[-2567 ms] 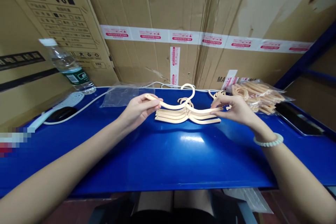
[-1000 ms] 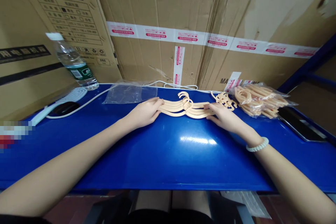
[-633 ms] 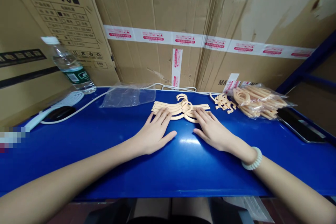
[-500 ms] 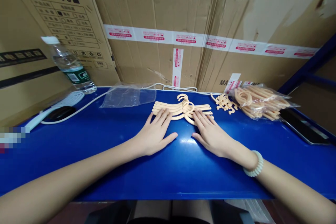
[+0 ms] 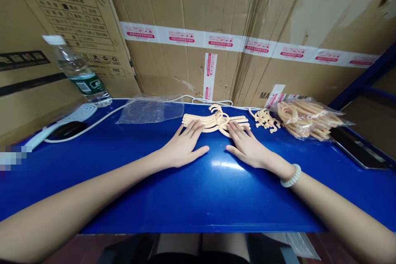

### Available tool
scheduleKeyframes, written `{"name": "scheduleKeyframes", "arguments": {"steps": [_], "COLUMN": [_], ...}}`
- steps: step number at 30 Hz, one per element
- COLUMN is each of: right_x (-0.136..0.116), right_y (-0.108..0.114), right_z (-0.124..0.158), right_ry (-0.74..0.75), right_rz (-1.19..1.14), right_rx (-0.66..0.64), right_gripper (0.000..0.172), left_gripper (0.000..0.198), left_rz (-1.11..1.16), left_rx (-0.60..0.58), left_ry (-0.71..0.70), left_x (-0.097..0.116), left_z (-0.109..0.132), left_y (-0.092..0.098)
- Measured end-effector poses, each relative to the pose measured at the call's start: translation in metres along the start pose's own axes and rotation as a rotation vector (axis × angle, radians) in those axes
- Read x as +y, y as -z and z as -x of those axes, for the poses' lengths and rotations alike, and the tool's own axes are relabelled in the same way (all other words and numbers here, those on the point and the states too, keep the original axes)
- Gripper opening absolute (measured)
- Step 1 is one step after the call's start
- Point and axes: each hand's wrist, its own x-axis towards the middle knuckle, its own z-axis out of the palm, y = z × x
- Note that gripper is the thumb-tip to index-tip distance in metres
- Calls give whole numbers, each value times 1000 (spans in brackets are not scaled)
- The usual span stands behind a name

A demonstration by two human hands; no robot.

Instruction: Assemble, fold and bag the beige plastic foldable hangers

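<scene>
Cream-coloured hangers (image 5: 201,120) are lying overlapped at the far middle of the blue table (image 5: 185,198); the left hand (image 5: 183,148) and right hand (image 5: 248,147) are resting on them, fingers stretched out straight. Loose hooks (image 5: 265,119) are lying to the right, beside a filled plastic bag (image 5: 309,119).

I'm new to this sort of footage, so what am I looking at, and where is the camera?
There is no machine here: these are a person's bare hands, and every picture comes from one camera worn on the head, looking forward and down. The left hand and right hand have their fingers laid over some pale hangers, without gripping them. Also on the blue table are small curved pieces, a clear bag of pale parts and, over to the left, a bottle.
</scene>
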Motion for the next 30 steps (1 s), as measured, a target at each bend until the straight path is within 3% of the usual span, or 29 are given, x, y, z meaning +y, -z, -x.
{"name": "scheduleKeyframes", "arguments": {"steps": [5, 9, 13, 20, 30], "right_x": [17, 26, 21, 10, 20], "right_y": [-2, 0, 10, 19, 9], "right_z": [-9, -10, -4, 12, 4], "right_ry": [100, 257, 258, 205, 187], "right_rz": [-82, -177, -156, -59, -70], "right_rx": [72, 281, 458, 298, 273], "right_gripper": [73, 48, 33, 33, 41], "left_gripper": [81, 80, 76, 63, 68], "left_rz": [16, 6, -19, 0, 20], "left_rx": [41, 88, 133, 158, 50], "left_ry": [0, -5, -43, -122, -55], "left_x": [-5, -8, -5, 5, 0], "left_z": [-2, 0, 5, 10, 8], "left_y": [-2, -7, -3, 5, 0]}}
